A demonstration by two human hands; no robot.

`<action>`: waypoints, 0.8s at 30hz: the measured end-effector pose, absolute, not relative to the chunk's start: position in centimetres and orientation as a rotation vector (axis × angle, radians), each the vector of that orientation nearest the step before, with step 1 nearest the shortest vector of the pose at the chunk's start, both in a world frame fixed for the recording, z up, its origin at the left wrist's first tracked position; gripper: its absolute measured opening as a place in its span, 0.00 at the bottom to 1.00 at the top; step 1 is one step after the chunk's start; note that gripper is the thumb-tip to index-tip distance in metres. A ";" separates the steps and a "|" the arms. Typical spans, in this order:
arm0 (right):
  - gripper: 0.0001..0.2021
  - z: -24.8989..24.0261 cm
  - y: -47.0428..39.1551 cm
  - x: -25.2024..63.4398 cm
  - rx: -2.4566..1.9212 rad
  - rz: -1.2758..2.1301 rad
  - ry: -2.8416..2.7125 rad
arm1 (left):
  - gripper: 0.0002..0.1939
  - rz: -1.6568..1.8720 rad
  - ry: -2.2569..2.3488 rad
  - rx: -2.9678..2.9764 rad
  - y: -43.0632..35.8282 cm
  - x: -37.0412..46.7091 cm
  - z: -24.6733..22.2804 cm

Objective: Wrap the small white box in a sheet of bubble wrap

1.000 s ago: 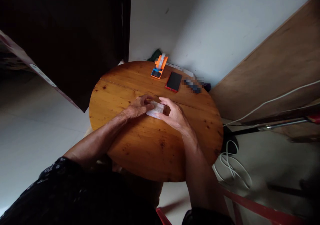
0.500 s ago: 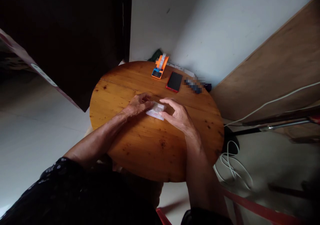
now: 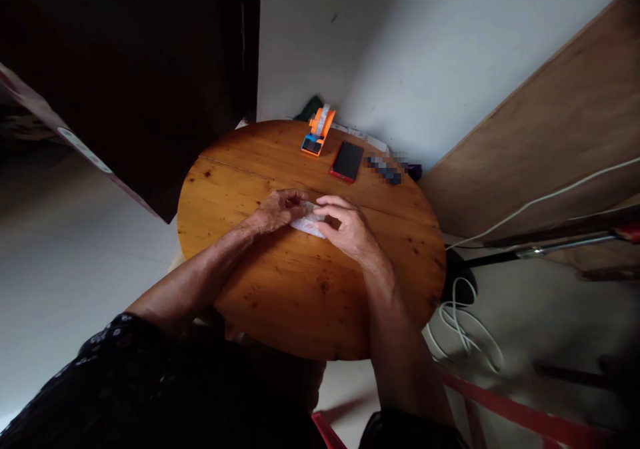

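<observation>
A small white, partly see-through packet (image 3: pixel 307 226) lies flat near the middle of a round wooden table (image 3: pixel 320 316). My left hand (image 3: pixel 276 210) has its fingers bent in and closed on the packet's left end. From the right, my right hand (image 3: pixel 350 230) curves over the other end, thumb at the near edge and fingertips on top. The fingers of both hands cover parts of the packet, and what is inside it cannot be made out.
Toward the table's far edge stand an orange and blue tape dispenser (image 3: pixel 318 131), a red-edged phone (image 3: pixel 347 161) and a blurred dark object (image 3: pixel 385 169). A white wall (image 3: pixel 320 56) rises behind. White cable (image 3: pixel 467 329) lies coiled on the floor at right.
My right hand has moved slightly left, and its fingers have come down onto the packet's right end. My left hand stays at the left end. The view has shifted a little.
</observation>
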State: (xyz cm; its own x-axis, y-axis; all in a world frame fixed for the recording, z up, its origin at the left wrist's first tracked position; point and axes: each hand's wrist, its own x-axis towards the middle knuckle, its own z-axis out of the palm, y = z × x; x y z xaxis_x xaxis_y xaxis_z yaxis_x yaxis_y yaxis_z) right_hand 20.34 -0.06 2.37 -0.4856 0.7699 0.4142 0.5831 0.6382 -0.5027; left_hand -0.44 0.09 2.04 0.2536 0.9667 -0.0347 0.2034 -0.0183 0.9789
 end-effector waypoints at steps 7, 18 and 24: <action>0.04 3.7 -0.4 20.6 -0.980 0.485 -2.085 | 0.16 0.923 1.164 1.336 0.1 -0.5 2.2; 0.04 3.6 -0.1 20.9 -0.992 0.545 -1.995 | 0.10 1.012 1.213 1.154 0.4 -0.5 1.8; 0.04 2.6 0.0 20.4 -1.018 0.511 -2.067 | 0.13 0.925 1.186 1.242 0.2 -0.5 1.9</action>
